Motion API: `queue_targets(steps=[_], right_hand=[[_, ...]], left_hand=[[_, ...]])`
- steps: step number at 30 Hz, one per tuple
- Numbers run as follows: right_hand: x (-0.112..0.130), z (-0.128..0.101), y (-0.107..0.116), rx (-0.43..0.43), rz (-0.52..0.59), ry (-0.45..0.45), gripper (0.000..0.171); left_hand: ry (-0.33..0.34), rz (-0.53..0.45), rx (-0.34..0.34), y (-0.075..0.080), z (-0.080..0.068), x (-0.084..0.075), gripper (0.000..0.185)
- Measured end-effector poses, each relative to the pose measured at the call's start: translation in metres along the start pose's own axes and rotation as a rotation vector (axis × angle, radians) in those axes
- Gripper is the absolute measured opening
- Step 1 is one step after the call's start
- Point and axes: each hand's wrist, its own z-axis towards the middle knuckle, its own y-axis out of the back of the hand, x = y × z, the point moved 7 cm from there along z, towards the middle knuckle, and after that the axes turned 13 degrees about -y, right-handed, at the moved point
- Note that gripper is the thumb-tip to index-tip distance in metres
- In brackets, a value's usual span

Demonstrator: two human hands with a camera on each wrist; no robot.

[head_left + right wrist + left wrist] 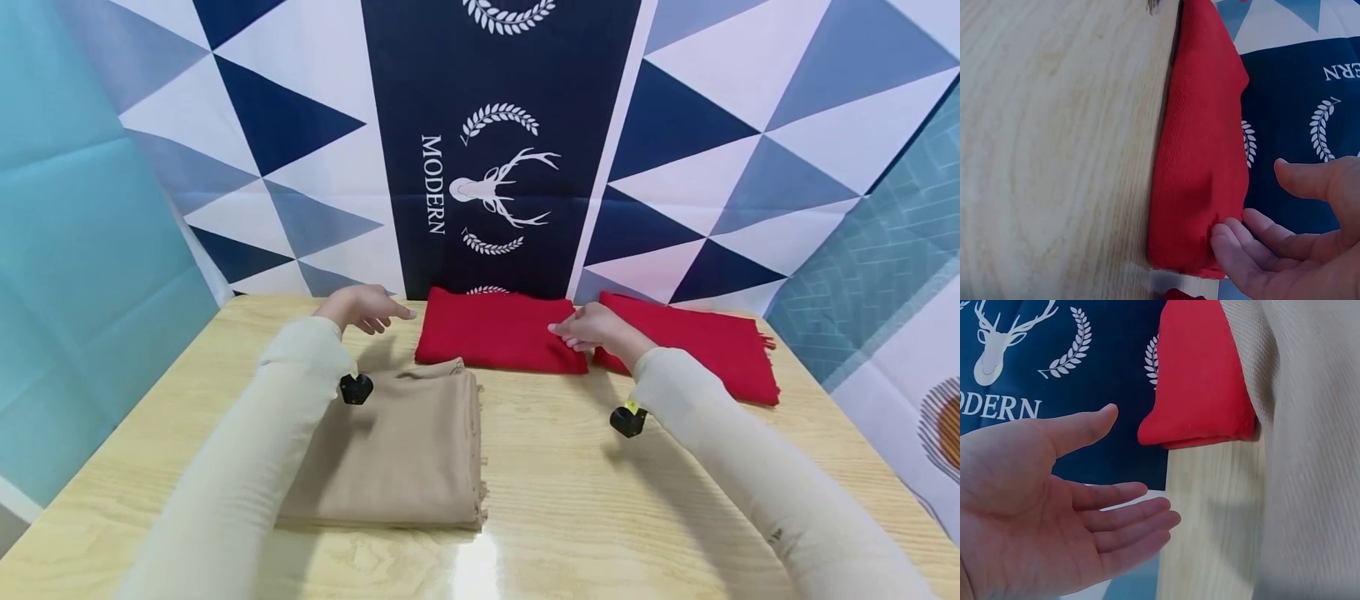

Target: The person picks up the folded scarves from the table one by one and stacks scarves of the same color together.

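Observation:
Two folded red scarves lie along the back of the table: one in the middle (495, 329) and a fringed one on the right (697, 350). A folded beige scarf (420, 450) with a fringed right edge lies in front, left of centre. My left hand (367, 308) hovers behind the beige scarf, left of the middle red one, its fingers loosely extended and holding nothing. At the right end of the middle red scarf is my right hand (596, 327). In the right wrist view its fingertips (1225, 234) overlap the scarf's edge, the thumb apart; contact is unclear.
The wooden table (555, 500) runs up to a patterned backdrop (517, 183) with a deer head and triangles. A teal sheet (90, 233) hangs at the left. Small black devices (356, 388) are strapped at the wrists.

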Motion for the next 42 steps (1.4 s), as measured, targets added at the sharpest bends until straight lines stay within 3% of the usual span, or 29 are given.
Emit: queue_targets(steps=[13, 16, 20, 23, 28, 42], right_hand=[[-0.005, 0.017, 0.013, -0.131, -0.051, -0.079, 0.055], [-0.005, 0.022, 0.016, -0.147, -0.051, -0.089, 0.051], [-0.006, 0.024, 0.016, -0.099, 0.021, -0.122, 0.048], [-0.007, 0.024, 0.015, -0.045, 0.08, -0.152, 0.06], [-0.01, 0.029, 0.014, 0.011, 0.119, -0.185, 0.064], [-0.017, 0.039, 0.018, -0.043, 0.185, -0.288, 0.038]], left_hand=[[-0.002, -0.223, -0.057, -0.012, 0.028, 0.006, 0.067], [-0.002, -0.3, -0.074, -0.015, 0.033, 0.007, 0.068], [0.019, -0.383, -0.108, -0.019, 0.041, 0.009, 0.068], [0.044, -0.432, -0.118, -0.023, 0.046, 0.012, 0.064], [0.069, -0.496, -0.123, -0.028, 0.055, 0.013, 0.06], [0.126, -0.577, -0.226, -0.03, 0.067, 0.017, 0.046]])
